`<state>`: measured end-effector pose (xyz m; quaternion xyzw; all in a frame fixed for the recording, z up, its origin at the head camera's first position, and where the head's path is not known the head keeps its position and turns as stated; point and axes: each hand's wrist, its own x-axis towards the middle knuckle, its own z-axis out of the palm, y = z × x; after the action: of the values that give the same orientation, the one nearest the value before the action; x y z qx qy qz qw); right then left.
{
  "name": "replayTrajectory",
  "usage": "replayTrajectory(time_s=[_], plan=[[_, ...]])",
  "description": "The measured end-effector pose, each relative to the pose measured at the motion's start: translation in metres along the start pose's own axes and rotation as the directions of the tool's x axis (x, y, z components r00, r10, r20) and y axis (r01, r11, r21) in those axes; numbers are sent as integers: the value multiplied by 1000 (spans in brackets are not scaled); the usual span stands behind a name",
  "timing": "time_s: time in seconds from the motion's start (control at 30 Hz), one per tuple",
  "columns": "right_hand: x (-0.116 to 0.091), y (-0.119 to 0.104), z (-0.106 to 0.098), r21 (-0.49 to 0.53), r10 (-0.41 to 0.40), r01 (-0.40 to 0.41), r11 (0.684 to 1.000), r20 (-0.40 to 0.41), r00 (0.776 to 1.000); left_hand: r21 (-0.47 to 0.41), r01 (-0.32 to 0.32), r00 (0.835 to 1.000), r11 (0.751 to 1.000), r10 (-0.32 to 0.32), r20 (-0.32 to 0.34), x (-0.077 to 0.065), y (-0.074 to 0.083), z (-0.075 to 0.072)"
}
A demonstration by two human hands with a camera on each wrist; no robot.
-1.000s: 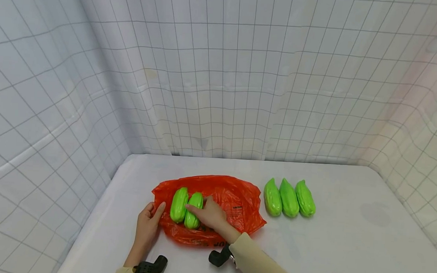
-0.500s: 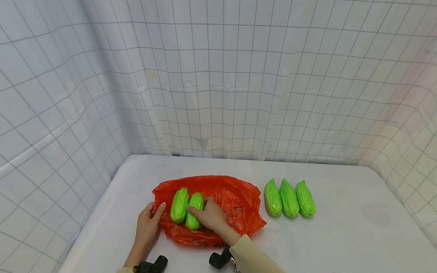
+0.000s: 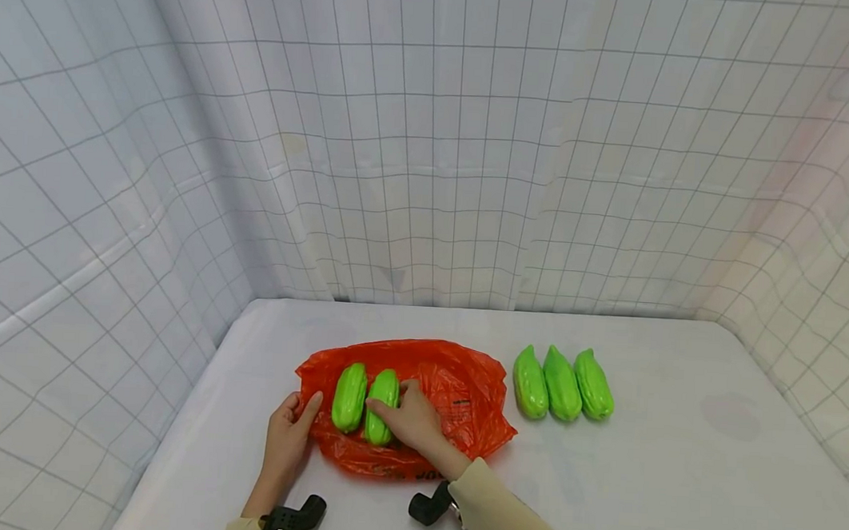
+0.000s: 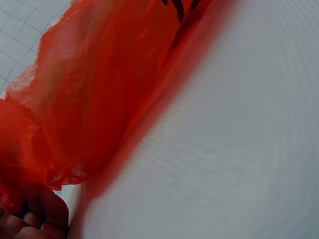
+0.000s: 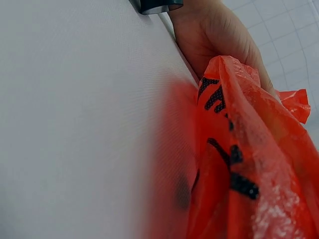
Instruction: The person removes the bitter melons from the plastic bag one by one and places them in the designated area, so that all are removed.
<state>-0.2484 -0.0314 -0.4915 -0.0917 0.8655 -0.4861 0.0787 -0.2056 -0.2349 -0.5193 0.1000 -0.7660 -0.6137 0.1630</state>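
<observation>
Pinching the left edge of the red plastic bag (image 3: 478, 408) with the left hand (image 3: 289, 432), low and left of centre in the head frame. Clasping one long green vegetable (image 3: 383, 395) between thumb and fingers of the right hand (image 3: 416, 418), close to the centre line of that frame and within the bag's spread opening. Leave alone the second green vegetable (image 3: 349, 397), lying just to the left, almost parallel, and free of both hands.

Judge this as handling the clasped piece at the bag; impossible to tell from the pictures whether packing or taking out. To do it well, hold the left edge firmly so as to stop the plastic dragging or folding underneath. Grip around the middle rather than by a tip, probably the safer hold on so glossy a surface. Shift along the vegetable's own length, to avoid knocking or rolling the neighbour. Beware of snagging the loose near lip, printed with black lettering (image 5: 244, 184) and bunched right beside the right hand in the right wrist frame. Rely on the head frame for finger placement, with fingertips hidden by plastic in that wrist view. Release only when fully supported, never from mid-air. No need to steer around the row of three green vegetables (image 3: 562, 388), lying on the worktop (image 3: 673, 470) right of the bag and apart from both hands.
</observation>
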Motion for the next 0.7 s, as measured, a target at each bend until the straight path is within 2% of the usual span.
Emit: replayTrajectory(time_s=[0.27,0.47,0.7], plan=[[1,0,-3,66,-19,20,998,-15,1000,-13,6,1000,1000,-6,5,1,-1,1],[3,4,-5,99,8,-7,995,-3,1000,-5,4,1000,1000,-4,3,1,-1,1],[1,3,-12,144,-10,11,989,-10,1000,15,27,1000,1000,-27,13,-1,6,-2]])
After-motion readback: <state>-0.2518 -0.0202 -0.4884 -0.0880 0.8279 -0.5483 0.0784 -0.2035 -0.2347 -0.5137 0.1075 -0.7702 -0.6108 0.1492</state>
